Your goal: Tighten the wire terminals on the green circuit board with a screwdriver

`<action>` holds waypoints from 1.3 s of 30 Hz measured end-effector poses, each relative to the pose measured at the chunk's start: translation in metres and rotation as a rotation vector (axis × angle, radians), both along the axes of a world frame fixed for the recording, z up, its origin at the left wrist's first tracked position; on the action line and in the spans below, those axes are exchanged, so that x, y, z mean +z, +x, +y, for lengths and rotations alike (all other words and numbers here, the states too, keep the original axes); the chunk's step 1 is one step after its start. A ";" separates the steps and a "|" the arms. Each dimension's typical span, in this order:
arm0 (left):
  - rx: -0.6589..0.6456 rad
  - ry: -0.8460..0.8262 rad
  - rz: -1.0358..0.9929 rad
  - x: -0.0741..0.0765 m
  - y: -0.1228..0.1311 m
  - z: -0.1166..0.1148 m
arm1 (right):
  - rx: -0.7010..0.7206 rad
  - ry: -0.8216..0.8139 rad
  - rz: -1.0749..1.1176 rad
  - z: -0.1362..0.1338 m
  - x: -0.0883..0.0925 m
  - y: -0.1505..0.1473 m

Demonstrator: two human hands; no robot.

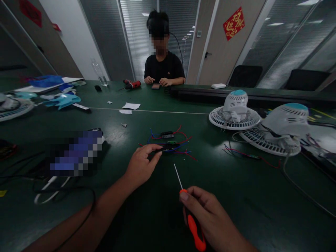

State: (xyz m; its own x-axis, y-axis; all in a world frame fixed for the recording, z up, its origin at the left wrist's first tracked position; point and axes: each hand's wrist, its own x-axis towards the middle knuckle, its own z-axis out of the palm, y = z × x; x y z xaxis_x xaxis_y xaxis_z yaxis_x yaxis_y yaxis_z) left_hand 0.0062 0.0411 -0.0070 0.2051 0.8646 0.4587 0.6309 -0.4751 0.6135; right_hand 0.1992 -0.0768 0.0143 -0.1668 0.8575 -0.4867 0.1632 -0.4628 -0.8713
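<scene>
My right hand (210, 213) is wrapped round a screwdriver (196, 232) with an orange and black handle. Its thin metal shaft points up and away, towards the wires. My left hand (143, 162) reaches to the middle of the table, thumb and forefinger pinched on a small black wired part (172, 147). Red and blue wires stick out on both sides of it. Just beyond lies another small dark module (167, 134) with red and blue leads. A bit of green circuit board (172, 142) shows between them.
White fan housings (236, 108) (286, 122) stand at the right, near a loose wired board (253, 156). A blurred-out screen (76, 154) and cables lie left. Across the green table (147, 120), a person (165, 66) sits near a red drill (133, 84) and a bottle (99, 71).
</scene>
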 end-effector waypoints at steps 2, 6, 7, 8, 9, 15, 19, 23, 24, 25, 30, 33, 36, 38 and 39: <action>-0.008 0.005 0.073 0.000 -0.002 0.004 | -0.010 0.004 0.015 -0.001 0.001 0.002; -0.047 0.010 0.155 0.000 0.000 0.006 | -0.009 -0.008 0.049 -0.002 0.002 0.005; -0.052 0.010 0.165 -0.001 0.001 0.006 | -0.007 -0.013 0.057 -0.002 0.001 0.005; -0.055 0.009 0.179 -0.001 0.002 0.006 | -0.006 -0.017 0.064 -0.003 0.001 0.004; -0.052 0.008 0.196 -0.002 0.003 0.006 | -0.006 -0.017 0.070 -0.003 0.001 0.004; 0.045 0.054 0.255 -0.006 0.004 0.006 | -0.011 0.011 0.079 -0.005 -0.001 0.004; 0.032 0.110 0.235 -0.009 0.002 0.006 | -0.008 0.021 0.078 -0.005 -0.001 0.005; 0.021 0.194 0.213 -0.007 0.001 0.002 | -0.011 0.024 0.072 -0.004 0.001 0.005; 0.010 0.229 0.201 -0.005 0.002 0.000 | -0.015 0.027 0.066 -0.004 0.002 0.006; -0.011 0.266 0.190 -0.002 0.003 -0.003 | -0.024 0.032 0.059 -0.004 0.003 0.008; -0.230 0.346 0.162 0.008 0.010 -0.019 | -0.097 0.049 0.010 0.001 0.013 0.019; -0.341 0.333 0.209 0.005 0.013 -0.024 | -0.086 0.054 -0.047 0.006 0.018 0.031; -0.428 0.290 0.305 -0.002 0.014 -0.024 | -0.027 0.082 -0.220 0.016 0.021 0.056; -0.477 0.227 0.376 -0.005 0.015 -0.022 | -0.029 0.139 -0.439 0.027 0.023 0.083; -0.489 0.198 0.410 -0.005 0.015 -0.022 | -0.060 0.187 -0.576 0.035 0.024 0.099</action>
State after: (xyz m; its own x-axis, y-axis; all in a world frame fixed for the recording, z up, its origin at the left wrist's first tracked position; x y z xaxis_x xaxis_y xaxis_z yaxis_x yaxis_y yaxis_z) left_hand 0.0209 0.0194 -0.0122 0.7439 0.5352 0.4003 0.4776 -0.8447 0.2417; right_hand 0.2984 -0.0423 0.0379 0.1298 0.9370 -0.3244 0.6111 -0.3332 -0.7180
